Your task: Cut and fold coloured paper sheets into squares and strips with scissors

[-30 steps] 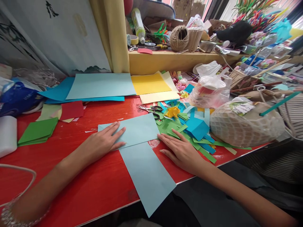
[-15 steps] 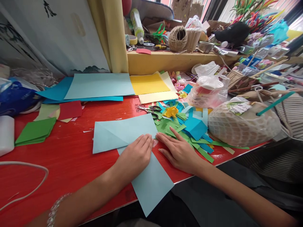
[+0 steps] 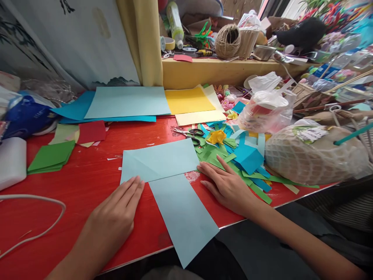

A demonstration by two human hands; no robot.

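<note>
A light blue sheet of paper (image 3: 163, 158) lies folded on the red table, one part running sideways and a second part slanting down past the table's front edge. My left hand (image 3: 116, 208) lies flat with fingers stretched out, its fingertips on the lower left corner of the folded part. At the right end, my right hand (image 3: 223, 182) rests open, its fingertips touching the paper's right corner. Scissors (image 3: 190, 134) with black handles lie just behind the paper, beside a yellow paper flower (image 3: 216, 137).
Green and blue paper strips (image 3: 241, 155) are heaped at the right. Light blue sheets (image 3: 128, 102) and yellow sheets (image 3: 189, 100) lie at the back. Green squares (image 3: 51, 156) sit at the left near a white cable (image 3: 37, 197). A netted, wrapped coconut-like item (image 3: 313, 155) stands far right.
My left hand has slid left along the fold, from near the right corner to the left corner. My right hand has stayed at the right corner. The view has shifted slightly.
</note>
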